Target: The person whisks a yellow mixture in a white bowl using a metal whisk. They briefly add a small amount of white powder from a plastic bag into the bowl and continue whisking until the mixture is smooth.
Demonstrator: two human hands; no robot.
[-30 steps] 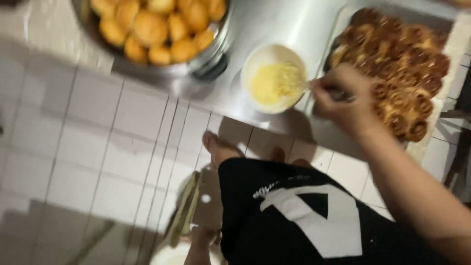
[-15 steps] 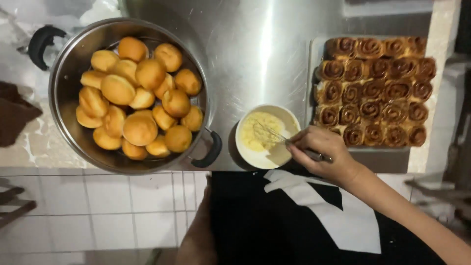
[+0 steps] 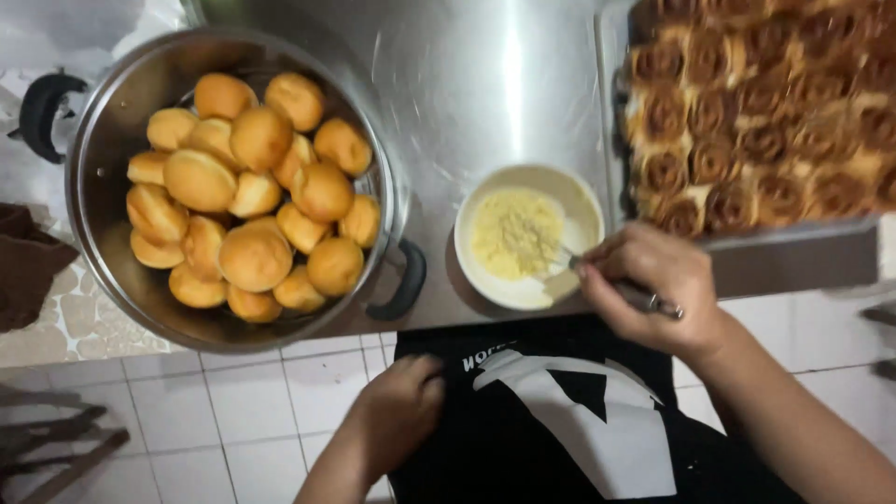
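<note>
My right hand [image 3: 661, 287] grips a metal-handled utensil [image 3: 644, 299] whose tip rests in a small white bowl [image 3: 579, 224] of pale yellow spread on the steel counter. My left hand [image 3: 397, 411] hangs low against my black shirt near the counter edge, fingers curled, holding nothing. Left of the bowl stands a large steel pot [image 3: 121, 280] with black handles, filled with several golden round buns [image 3: 252, 252]. To the right of the bowl lies a metal tray [image 3: 611, 112] of brown swirled rolls [image 3: 756, 140].
The shiny steel counter [image 3: 485, 84] runs between the pot and the tray. A dark brown cloth [image 3: 28, 266] lies at the left edge. White tiles [image 3: 233, 411] cover the counter front and floor below, with a dark wooden object [image 3: 56, 448] at bottom left.
The view has swung and closed in on the counter. My right hand stays at the bowl with the utensil. My left hand has come into view low by my shirt.
</note>
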